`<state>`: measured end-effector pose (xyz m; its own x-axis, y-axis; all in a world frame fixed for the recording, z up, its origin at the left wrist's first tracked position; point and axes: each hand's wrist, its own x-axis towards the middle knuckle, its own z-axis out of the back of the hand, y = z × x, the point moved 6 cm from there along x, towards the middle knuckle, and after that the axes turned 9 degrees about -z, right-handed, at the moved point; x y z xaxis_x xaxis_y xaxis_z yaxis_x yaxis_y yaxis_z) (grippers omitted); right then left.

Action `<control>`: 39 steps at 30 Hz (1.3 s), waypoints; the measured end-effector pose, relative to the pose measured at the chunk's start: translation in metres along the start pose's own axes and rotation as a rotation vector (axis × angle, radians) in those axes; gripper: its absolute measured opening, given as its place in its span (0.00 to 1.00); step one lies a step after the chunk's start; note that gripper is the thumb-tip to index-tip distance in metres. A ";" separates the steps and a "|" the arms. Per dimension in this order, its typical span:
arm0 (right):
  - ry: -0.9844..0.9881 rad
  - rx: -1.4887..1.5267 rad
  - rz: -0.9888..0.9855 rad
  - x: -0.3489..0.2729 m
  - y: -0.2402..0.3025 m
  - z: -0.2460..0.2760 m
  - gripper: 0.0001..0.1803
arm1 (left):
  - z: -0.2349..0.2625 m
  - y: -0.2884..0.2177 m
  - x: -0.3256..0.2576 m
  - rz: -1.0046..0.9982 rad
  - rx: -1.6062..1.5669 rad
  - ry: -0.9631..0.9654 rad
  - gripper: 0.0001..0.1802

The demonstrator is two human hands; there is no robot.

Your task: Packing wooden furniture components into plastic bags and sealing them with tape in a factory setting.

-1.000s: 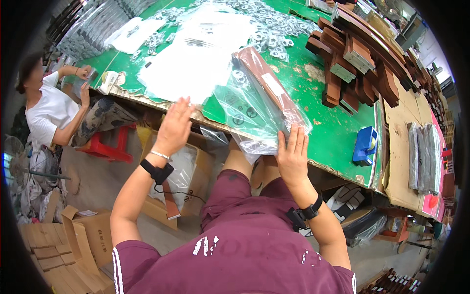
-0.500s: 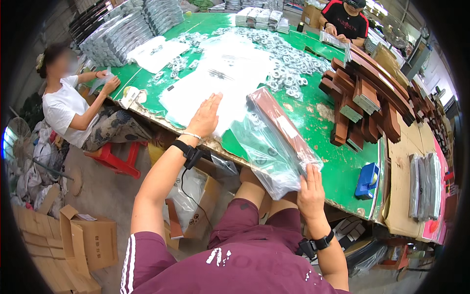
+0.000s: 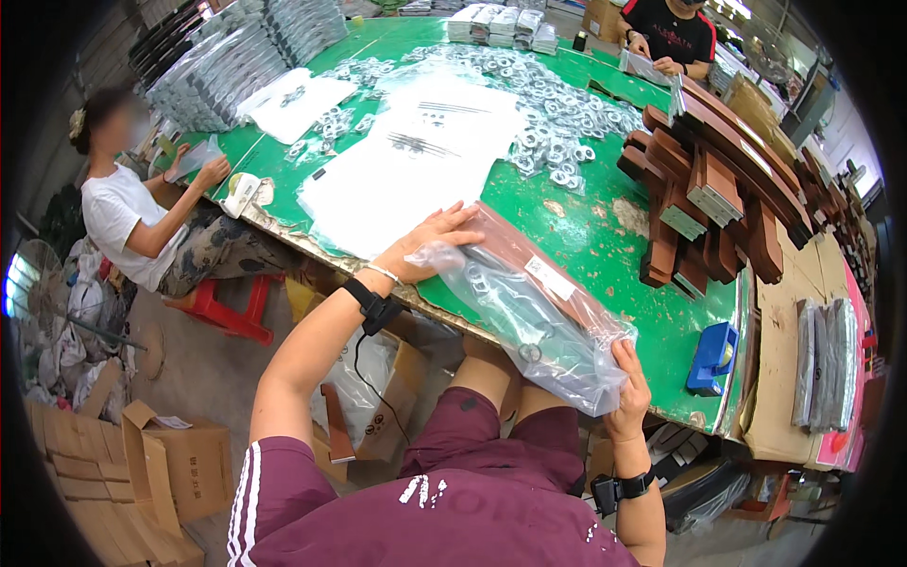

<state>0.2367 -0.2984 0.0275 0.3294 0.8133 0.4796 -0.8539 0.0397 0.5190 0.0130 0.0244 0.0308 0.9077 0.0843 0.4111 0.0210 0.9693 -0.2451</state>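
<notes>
A clear plastic bag [image 3: 529, 326] lies slantwise at the near edge of the green table, holding a long reddish-brown piece [image 3: 510, 236] with a white label [image 3: 551, 278]. Small dark rings show through the film. At the bag's upper left end, my left hand [image 3: 425, 244] has its fingers over the brown piece's end, with crumpled film gathered by the thumb. My right hand [image 3: 627, 392] grips the lower right end, fingers along its side; part of the palm is hidden by film.
White sheets [image 3: 406, 161] and many small bagged rings [image 3: 557, 142] cover the table's middle. Brown pieces [image 3: 699, 198] are piled at right, beside a blue tape dispenser [image 3: 712, 359]. Co-workers sit at left [image 3: 123, 208] and far right [image 3: 666, 42]. Cartons [image 3: 184, 468] stand on the floor.
My left hand has moved from the white sheets down and right onto the bag's end. My right hand has shifted slightly right and down, and the loose film is drawn up along the brown piece.
</notes>
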 end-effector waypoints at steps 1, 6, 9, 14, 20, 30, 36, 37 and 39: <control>-0.001 -0.001 -0.012 0.001 0.002 -0.001 0.15 | -0.004 -0.002 0.004 -0.005 -0.007 0.008 0.29; -0.092 0.104 -0.241 -0.010 -0.017 -0.004 0.14 | 0.000 0.013 0.014 0.323 -0.443 -0.425 0.15; -0.058 0.296 -0.328 -0.012 -0.039 -0.012 0.18 | 0.007 0.019 0.023 0.493 -0.348 -0.367 0.18; -0.206 0.247 -0.330 -0.001 -0.029 -0.005 0.18 | 0.014 0.016 0.031 0.542 -0.090 -0.356 0.17; -0.179 0.166 -0.389 0.003 -0.038 -0.005 0.16 | 0.017 0.016 0.052 0.546 0.052 -0.300 0.17; -0.184 0.134 -0.322 0.010 -0.034 -0.002 0.16 | 0.014 0.033 0.063 0.751 -0.013 -0.221 0.19; -0.158 0.172 -0.294 -0.003 -0.022 -0.014 0.15 | -0.017 0.049 0.051 0.813 -0.011 -0.080 0.17; -0.159 0.117 -0.219 -0.006 -0.017 -0.017 0.15 | -0.015 0.050 0.052 0.819 -0.009 -0.077 0.17; -0.116 0.114 -0.207 -0.008 -0.021 -0.018 0.15 | -0.016 0.051 0.058 0.787 0.003 -0.003 0.20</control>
<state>0.2447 -0.2951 0.0004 0.5423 0.7223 0.4292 -0.7145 0.1277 0.6878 0.0736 0.0753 0.0280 0.6541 0.7467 0.1203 -0.6283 0.6250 -0.4632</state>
